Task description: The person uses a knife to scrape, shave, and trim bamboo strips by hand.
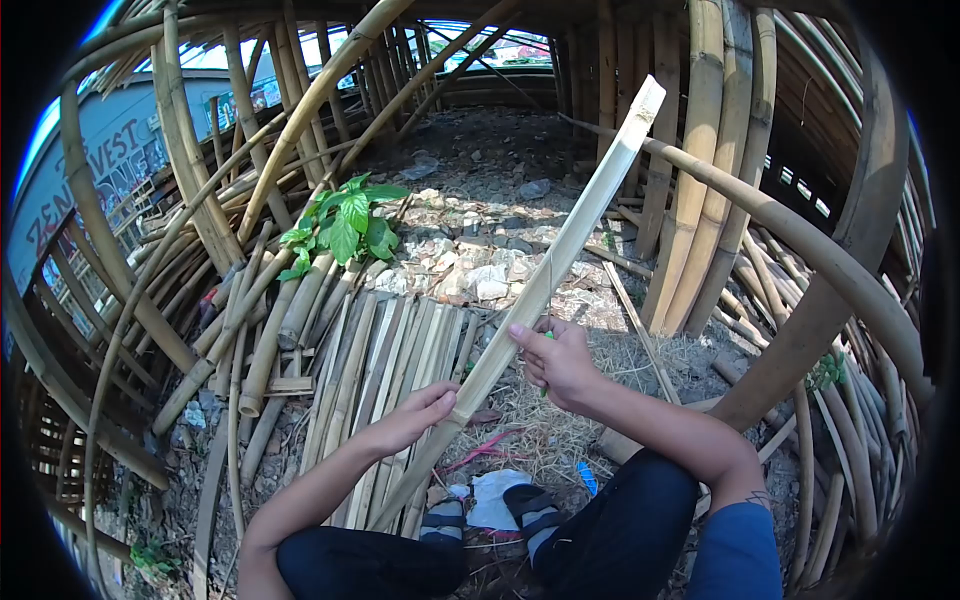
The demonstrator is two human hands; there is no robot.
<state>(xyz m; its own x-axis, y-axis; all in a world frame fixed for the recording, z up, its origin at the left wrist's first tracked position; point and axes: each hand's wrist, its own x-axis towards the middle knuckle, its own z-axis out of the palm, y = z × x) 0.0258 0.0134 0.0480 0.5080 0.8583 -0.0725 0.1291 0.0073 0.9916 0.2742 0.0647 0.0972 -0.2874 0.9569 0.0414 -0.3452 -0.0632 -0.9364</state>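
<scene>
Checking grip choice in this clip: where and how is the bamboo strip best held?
Probably along the strip's near edge by the lower node, from the left, where the left hand is. It is long, narrow and slants up to the right; the right hand, with a green item, occupies the stretch above.

long split bamboo strip (565,240) — pale, channelled, aslant, upper end rightward

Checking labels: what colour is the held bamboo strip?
The bamboo strip is pale yellowish tan, clearest in the head view.
</scene>
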